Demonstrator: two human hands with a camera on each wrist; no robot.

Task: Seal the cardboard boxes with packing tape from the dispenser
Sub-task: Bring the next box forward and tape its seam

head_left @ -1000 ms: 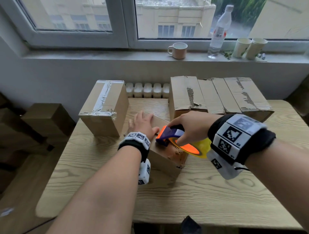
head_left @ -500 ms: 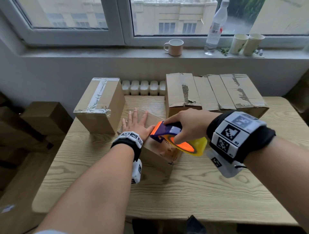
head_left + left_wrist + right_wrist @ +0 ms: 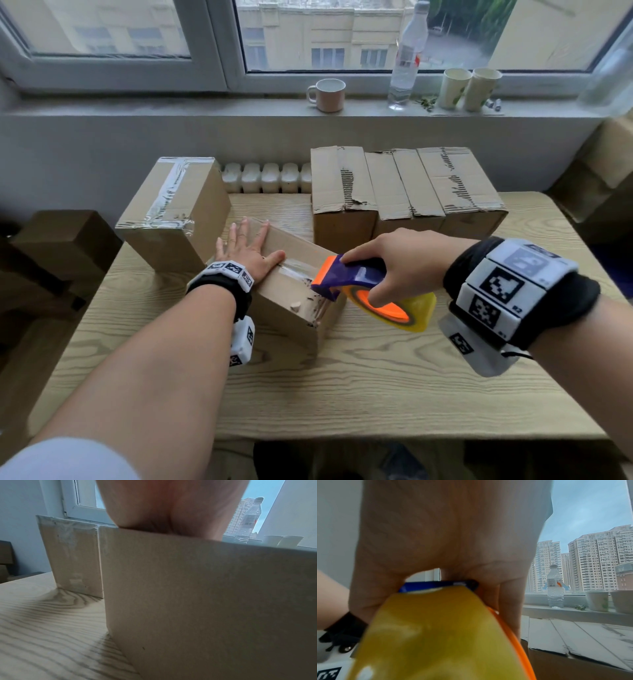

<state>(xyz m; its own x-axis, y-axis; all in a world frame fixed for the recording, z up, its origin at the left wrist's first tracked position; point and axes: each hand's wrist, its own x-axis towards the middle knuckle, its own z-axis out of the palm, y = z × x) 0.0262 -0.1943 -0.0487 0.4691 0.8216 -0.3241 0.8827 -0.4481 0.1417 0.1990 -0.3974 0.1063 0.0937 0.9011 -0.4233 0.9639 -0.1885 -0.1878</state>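
A small cardboard box (image 3: 291, 301) lies at an angle in the middle of the wooden table (image 3: 376, 383). My left hand (image 3: 245, 248) presses flat on its top, fingers spread; the left wrist view shows the palm (image 3: 171, 507) on the box's top edge (image 3: 205, 601). My right hand (image 3: 400, 267) grips the purple and orange tape dispenser (image 3: 352, 277) with its yellow tape roll (image 3: 407, 311), seen close up as the roll (image 3: 436, 635) in the right wrist view. The dispenser's front sits at the box's near end, and a strip of clear tape (image 3: 296, 270) runs along the top seam.
A taped box (image 3: 171, 212) stands at the back left. A row of three untaped boxes (image 3: 404, 192) stands at the back right. On the window sill are a mug (image 3: 328, 95), a water bottle (image 3: 407, 54) and two paper cups (image 3: 469, 89). More boxes (image 3: 61, 246) lie left of the table.
The right hand has drawn the dispenser toward me along the box top, to its near end, leaving tape on the seam. My left hand has slid further up the box with fingers spread.
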